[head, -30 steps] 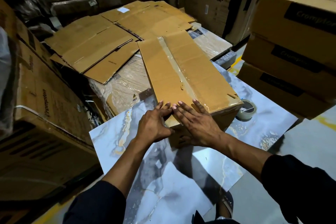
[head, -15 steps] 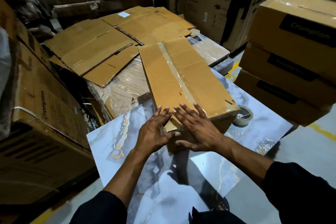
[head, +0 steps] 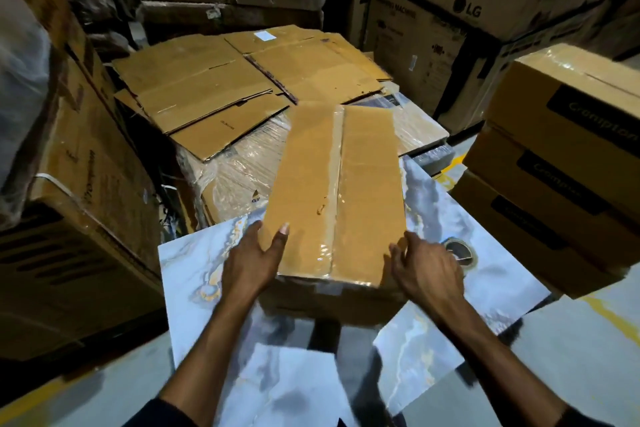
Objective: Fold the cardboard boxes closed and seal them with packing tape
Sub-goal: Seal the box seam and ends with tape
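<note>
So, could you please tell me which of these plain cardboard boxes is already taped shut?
The long box between the left hand and right hand; clear tape runs along its top seam, unlike the flattened boxes behind.

The box (head: pixel 332 191) is tan with a glossy clear tape strip (head: pixel 334 184) along its seam. The tiles (head: pixel 214 274) are pale blue-grey marble with gold veins. Black labels mark the brown cartons (head: pixel 561 135).

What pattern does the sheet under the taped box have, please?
Pale blue-white marble sheet with gold veins, in the head view.
</note>
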A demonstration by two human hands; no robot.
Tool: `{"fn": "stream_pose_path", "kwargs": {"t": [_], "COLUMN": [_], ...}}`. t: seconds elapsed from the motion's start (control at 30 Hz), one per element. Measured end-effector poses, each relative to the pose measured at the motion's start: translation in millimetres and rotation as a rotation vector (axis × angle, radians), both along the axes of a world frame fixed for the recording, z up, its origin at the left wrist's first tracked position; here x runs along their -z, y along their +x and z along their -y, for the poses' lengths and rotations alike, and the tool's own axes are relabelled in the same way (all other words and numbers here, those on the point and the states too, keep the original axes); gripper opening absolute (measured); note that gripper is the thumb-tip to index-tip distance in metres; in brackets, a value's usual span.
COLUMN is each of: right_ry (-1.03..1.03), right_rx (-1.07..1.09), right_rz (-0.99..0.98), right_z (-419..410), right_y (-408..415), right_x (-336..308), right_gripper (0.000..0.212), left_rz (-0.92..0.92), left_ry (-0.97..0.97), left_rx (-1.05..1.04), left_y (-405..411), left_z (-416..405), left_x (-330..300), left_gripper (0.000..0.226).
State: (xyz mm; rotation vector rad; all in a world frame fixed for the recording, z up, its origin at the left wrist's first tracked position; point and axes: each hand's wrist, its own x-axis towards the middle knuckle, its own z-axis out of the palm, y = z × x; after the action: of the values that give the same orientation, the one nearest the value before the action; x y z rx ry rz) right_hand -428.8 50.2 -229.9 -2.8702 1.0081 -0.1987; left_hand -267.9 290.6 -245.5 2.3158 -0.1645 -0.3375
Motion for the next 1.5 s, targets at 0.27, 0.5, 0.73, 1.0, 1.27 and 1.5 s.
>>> {"fn": "stream_pose_path", "kwargs": {"t": [0.27,0.5,0.73,1.0,1.27,1.5], "right_ry": [0.618,0.281,0.063,0.000,0.386,0.306], "right_rx": [-0.445,-0.352,-0.474,-0.638,-0.553,-0.359], "right_rz": [0.140,0.239,-0.069,-0.102,0.254,0.051], "right_z": [-94,26,54,-14,14,85], "right_y": [-25,79,97,17,65,123], "right_x": [-5,-14,9,-5,-28,-1], "right_gripper": [0.038,0.048,0.064,0.037,0.042,0.030], "left_rz": [0.359,0.271,0.358,0.567,0.274,-0.174], "left_ry": [0.389,0.454,0.623,0.652,0.131,-0.381], "left_rx": [0.013,0.267,0.290,0.277,-0.315,-0.492], "left_y": [10,-76,-91,13,-5,-82], "left_z": [-48,38,46,-72,-50,50], "left_x": [-26,-15,9,17,3,4], "left_gripper": [0.088,0.091,0.088,0.071,0.090,0.119]}}
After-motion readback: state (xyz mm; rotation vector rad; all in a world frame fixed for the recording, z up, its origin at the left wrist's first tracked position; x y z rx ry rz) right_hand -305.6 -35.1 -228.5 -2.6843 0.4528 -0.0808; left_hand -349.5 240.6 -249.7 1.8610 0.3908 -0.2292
